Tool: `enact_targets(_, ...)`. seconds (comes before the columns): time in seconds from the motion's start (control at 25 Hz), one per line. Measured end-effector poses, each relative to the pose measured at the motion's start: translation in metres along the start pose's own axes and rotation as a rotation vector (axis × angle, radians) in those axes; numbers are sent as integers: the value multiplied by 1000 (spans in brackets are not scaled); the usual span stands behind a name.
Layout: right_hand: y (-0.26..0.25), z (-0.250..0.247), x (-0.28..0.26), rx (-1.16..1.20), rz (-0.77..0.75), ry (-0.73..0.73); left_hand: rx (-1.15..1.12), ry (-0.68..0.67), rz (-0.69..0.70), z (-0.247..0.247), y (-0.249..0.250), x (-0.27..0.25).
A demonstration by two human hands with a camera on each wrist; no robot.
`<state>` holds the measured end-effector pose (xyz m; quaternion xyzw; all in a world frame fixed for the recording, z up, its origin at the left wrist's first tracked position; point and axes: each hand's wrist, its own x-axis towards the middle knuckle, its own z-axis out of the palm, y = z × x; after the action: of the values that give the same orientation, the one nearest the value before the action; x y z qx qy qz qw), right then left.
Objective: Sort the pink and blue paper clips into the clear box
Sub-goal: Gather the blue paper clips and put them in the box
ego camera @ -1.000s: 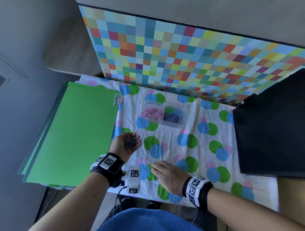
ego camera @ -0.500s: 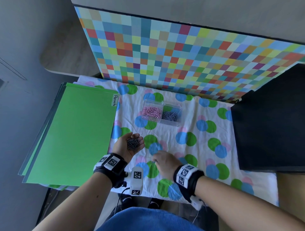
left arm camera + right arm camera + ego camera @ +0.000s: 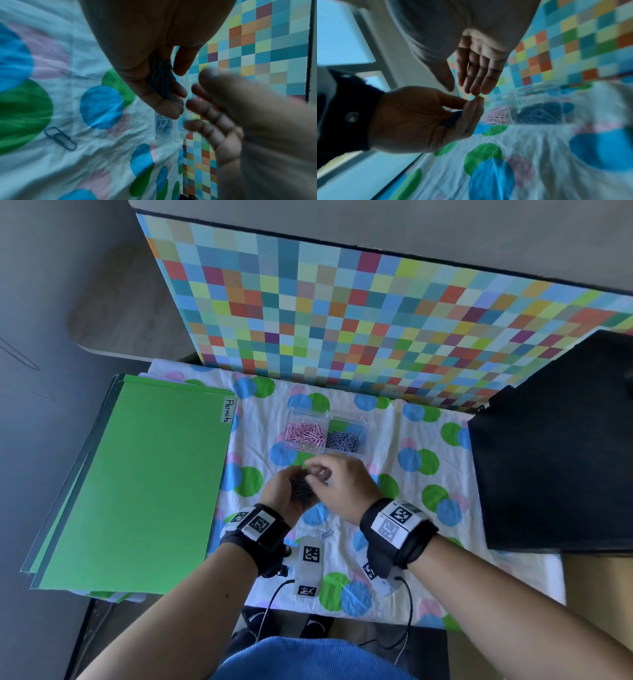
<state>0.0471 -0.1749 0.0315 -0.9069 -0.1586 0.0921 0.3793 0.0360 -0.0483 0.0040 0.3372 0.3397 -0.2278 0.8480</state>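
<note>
The left hand [image 3: 289, 491] is cupped palm-up above the middle of the worktop [image 3: 479, 573], its fingers curled round a dark bundle of blue paper clips [image 3: 300, 490]. In the left wrist view the same bundle [image 3: 160, 81] lies along the palm and fingers. The right hand [image 3: 339, 487] hovers just beside it, with relaxed, nearly straight fingers [image 3: 477, 75] reaching over the left fingertips; it has hold of nothing that can be seen, though motion blur hides the tips.

The clear box [image 3: 327, 434] stands toward the far edge of the worktop, just beyond both hands. Its left compartment holds pink clips [image 3: 305, 434] and its right compartment blue ones [image 3: 344, 440].

One loose blue clip [image 3: 327, 534] lies on the spotted cloth [image 3: 404, 422] near the front edge, between the two wrists. A green folder [image 3: 144, 487] labelled "Permits" covers the left edge, and a black panel [image 3: 555, 446] sits at the right edge. A chequered board [image 3: 342, 313] stands along the far edge.
</note>
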Motion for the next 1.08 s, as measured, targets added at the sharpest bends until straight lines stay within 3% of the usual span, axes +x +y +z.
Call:
enact_targets(0.08,19,0,-15,-29,68,95,-34,47,-5,-7,2,4)
enact_targets(0.16,38,11,-37,-189,120,-130,-37,87,-11,-17,3,6)
enact_targets(0.24,48,27,-61,-379,50,-339,-30,115,-14,-26,1,5)
enact_targets(0.32,51,39,-76,-441,-36,-377,-27,127,-18,-31,-1,5)
enact_targets(0.4,58,43,-82,-459,-59,-320,-15,143,-33,-34,-4,4)
enact_targets(0.52,55,31,-78,-322,44,-265,4,171,-62,-37,-15,4)
enact_targets(0.6,52,19,-68,-186,119,-108,27,192,-90,-34,-24,4)
enact_targets(0.72,36,8,-50,-95,36,11,39,176,-130,-17,-37,5)
enact_targets(0.84,30,-5,-40,-163,-30,-3,59,151,-103,7,-37,7)
enact_targets(1.0,51,-42,-41,-81,75,225,88,83,-50,49,-12,16)
enact_targets(1.08,64,-56,-47,-78,133,267,137,55,13,77,4,28)
